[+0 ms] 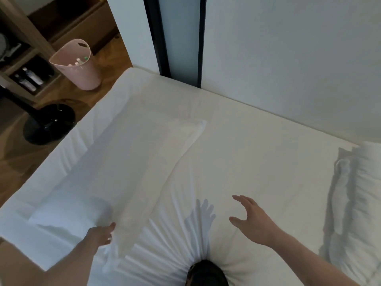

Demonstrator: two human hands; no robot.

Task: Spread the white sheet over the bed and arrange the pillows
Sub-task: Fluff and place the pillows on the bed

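Reaching over the bed, the left hand touches the near edge of a pillow with straight fingers, while the right hand hovers spread wide above the white sheet, its shadow falling on the wrinkled cloth. The sheet covers the mattress, gathered into radiating creases at the near edge. The pillow lies flat on the left half of the bed. Folded bedding is piled at the right edge. Farther off, a pink bin stands on the wooden floor beside a black round base.
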